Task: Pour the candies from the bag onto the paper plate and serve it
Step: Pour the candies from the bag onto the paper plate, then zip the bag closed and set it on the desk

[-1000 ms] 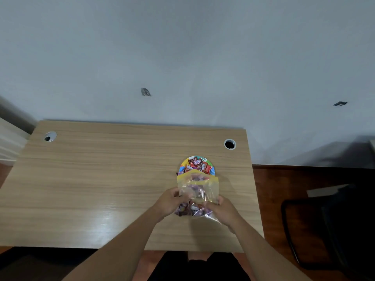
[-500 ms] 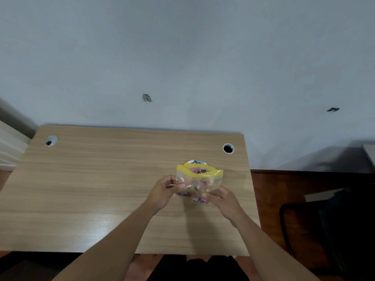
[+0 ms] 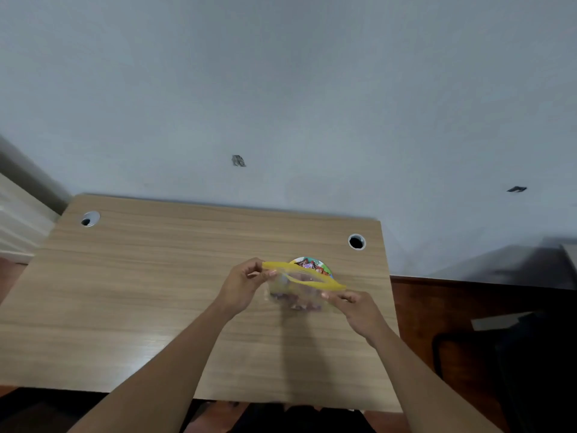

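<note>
Centre-right of frame, both hands — left hand, right hand — pinch the bag by its yellow ends above the plate. Tip its mouth downward over the plate — some candies remain inside.

You have a clear, glossy plastic bag over a smooth, faintly shiny wood-grain counter.

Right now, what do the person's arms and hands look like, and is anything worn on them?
Both forearms are bare as far as the frame shows: no sleeves, gloves, watch or bracelet. The left hand and right hand show no rings that I can make out, though the fingers are small and slightly blurred.
</note>
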The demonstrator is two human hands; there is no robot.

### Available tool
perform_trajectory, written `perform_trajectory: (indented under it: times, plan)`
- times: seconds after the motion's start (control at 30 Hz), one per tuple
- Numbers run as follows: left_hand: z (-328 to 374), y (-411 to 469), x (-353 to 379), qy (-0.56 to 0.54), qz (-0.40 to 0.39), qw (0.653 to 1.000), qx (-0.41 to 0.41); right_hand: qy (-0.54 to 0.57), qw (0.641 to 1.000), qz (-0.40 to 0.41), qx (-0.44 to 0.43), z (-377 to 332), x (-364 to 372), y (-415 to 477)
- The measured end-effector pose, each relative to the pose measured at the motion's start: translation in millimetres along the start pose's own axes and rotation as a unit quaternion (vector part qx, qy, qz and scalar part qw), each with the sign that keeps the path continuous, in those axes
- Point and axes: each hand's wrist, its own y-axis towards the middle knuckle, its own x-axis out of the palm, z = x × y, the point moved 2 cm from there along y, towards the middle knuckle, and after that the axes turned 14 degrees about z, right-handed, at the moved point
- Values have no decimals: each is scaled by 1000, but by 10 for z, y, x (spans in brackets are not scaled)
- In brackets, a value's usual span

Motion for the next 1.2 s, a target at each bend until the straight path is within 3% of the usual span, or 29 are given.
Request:
perform_trajectory:
  times: [0.2, 0.37, 0.53, 0.73, 0.93, 1.2]
  plan:
    - [140, 11, -103, -38, 9, 999, 13, -51, 997, -52, 12, -106, -107, -1]
    - [290, 40, -124, -9, -18, 997, 80, -32, 997, -67, -12, -405, -110, 52]
    - [425, 29, -100, 56, -10, 989, 136, -148, 977, -11, -154, -790, -47, 98]
    - [542, -56, -40, 116, 66, 969, 210, -236, 929, -43, -280, -1150, 412, 5]
    - [585, -134, -4, 99, 95, 965, 223, -213, 927, -33, -308, -1260, 672, -23]
    - [565, -178, -45, 60, 109, 976, 180, -232, 907, -35, -351, -1330, 701, -64]
